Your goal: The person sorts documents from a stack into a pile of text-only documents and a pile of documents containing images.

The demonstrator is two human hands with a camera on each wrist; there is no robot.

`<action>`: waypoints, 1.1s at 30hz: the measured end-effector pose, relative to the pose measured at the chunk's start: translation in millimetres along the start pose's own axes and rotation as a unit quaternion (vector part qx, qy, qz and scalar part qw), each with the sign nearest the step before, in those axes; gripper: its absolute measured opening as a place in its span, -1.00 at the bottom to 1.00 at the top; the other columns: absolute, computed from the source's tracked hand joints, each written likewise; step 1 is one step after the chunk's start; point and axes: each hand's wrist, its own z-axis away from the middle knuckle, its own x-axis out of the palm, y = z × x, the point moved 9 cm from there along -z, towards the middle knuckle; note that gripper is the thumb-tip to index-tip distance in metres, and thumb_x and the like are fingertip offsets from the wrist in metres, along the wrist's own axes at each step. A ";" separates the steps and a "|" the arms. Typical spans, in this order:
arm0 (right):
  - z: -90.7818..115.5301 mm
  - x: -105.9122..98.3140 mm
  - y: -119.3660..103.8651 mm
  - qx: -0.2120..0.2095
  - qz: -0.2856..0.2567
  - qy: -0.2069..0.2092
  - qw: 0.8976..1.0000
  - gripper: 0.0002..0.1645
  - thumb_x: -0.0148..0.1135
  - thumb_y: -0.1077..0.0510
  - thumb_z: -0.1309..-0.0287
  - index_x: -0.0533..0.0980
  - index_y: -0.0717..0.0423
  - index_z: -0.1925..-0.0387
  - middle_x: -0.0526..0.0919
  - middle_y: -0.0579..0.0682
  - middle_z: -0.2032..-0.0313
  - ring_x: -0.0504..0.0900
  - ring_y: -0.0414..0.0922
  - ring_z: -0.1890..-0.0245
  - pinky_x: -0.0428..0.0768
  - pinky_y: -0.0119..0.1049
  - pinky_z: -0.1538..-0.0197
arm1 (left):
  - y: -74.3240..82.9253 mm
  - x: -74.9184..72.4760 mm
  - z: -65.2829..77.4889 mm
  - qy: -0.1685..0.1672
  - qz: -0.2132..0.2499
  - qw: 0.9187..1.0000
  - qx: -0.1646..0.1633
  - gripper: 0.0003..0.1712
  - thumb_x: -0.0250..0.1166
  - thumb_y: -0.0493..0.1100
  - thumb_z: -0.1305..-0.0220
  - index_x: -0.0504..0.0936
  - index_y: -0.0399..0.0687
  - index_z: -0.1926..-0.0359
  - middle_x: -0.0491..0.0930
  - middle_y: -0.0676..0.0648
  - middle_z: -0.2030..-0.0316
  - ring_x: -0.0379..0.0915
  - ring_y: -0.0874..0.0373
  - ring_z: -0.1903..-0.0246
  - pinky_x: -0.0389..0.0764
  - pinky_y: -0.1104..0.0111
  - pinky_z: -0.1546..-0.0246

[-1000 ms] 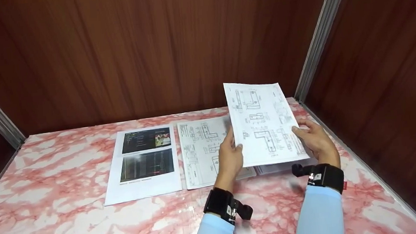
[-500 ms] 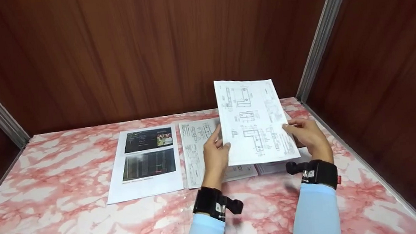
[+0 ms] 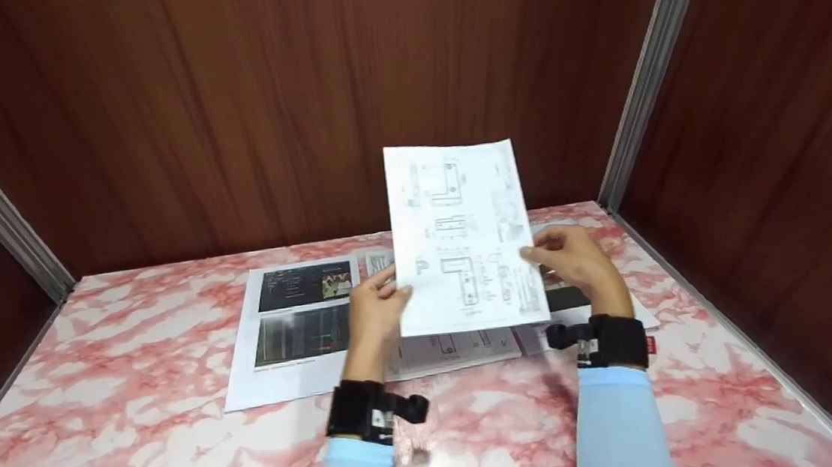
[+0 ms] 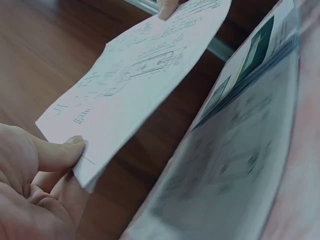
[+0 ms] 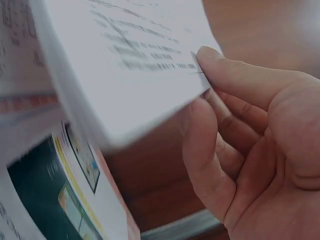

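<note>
While hands (image 3: 376, 308) (image 3: 576, 261) pinch opposite side edges, white paper (image 3: 461, 237) hangs tilted — faint L-shaped line drawings.

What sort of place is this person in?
Probably a small booth or partitioned work corner: wood-grain panels with metal corner posts stand on three sides of a red-and-white marbled table, where a technical drawing is held up above other printed sheets.

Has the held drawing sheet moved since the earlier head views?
Yes: the drawing sheet has shifted left in the head view, farther from the metal corner post on the right.
</note>
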 end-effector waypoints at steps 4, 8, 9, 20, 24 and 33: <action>-4.2 16.9 -9.5 -0.012 0.023 -0.013 1.000 -0.69 0.40 0.16 -0.32 0.60 0.33 0.07 0.71 0.03 0.30 0.66 -0.17 0.40 0.70 -0.32 0.33 | 3.5 -19.1 -1.1 -0.004 -0.011 1.000 -0.008 -0.54 0.40 -0.45 -0.26 0.67 -0.29 -0.20 0.72 -0.32 -0.02 0.72 -0.12 0.03 0.74 0.24 0.06; -8.4 29.6 -15.3 -0.027 0.049 -0.022 0.998 -0.70 0.43 0.16 -0.29 0.64 0.33 0.10 0.71 0.03 0.34 0.65 -0.16 0.44 0.68 -0.35 0.38 | 3.8 -36.0 -4.4 0.001 -0.070 0.998 -0.007 -0.57 0.45 -0.39 -0.24 0.71 -0.31 -0.15 0.77 -0.26 0.09 0.70 0.00 0.11 0.71 0.29 0.10; -9.3 32.6 -15.8 -0.030 0.053 -0.024 0.998 -0.71 0.43 0.17 -0.28 0.64 0.33 0.10 0.71 0.05 0.34 0.65 -0.15 0.45 0.68 -0.35 0.39 | 2.9 -39.3 -5.6 0.002 -0.092 0.996 -0.006 -0.59 0.46 -0.36 -0.25 0.72 -0.29 -0.14 0.77 -0.23 0.11 0.68 0.03 0.12 0.70 0.29 0.10; -18.3 59.4 5.3 -0.018 0.090 -0.071 0.993 -0.79 0.44 0.20 -0.26 0.66 0.29 0.18 0.70 0.06 0.37 0.69 -0.09 0.48 0.76 -0.15 0.32 | -32.9 -49.6 -8.2 -0.008 -0.160 0.986 -0.053 -0.74 0.45 -0.25 -0.27 0.77 -0.37 0.09 0.73 -0.28 0.11 0.73 -0.02 0.29 0.78 0.17 0.22; -20.9 65.7 16.6 -0.005 0.096 -0.083 0.992 -0.77 0.45 0.19 -0.25 0.64 0.30 0.18 0.69 0.08 0.35 0.68 -0.10 0.48 0.75 -0.16 0.31 | -37.8 -52.7 -7.9 0.005 -0.174 0.983 -0.057 -0.79 0.49 -0.26 -0.21 0.79 -0.34 0.20 0.74 -0.25 0.18 0.73 0.02 0.39 0.78 0.20 0.29; -24.9 72.4 35.1 0.020 0.094 -0.084 0.992 -0.73 0.50 0.20 -0.20 0.63 0.31 0.18 0.67 0.08 0.33 0.69 -0.14 0.48 0.72 -0.29 0.37 | -45.3 -54.7 -10.5 0.027 -0.234 0.970 -0.066 -0.78 0.58 -0.22 -0.09 0.81 -0.25 0.26 0.76 -0.21 0.31 0.67 0.13 0.61 0.68 0.37 0.51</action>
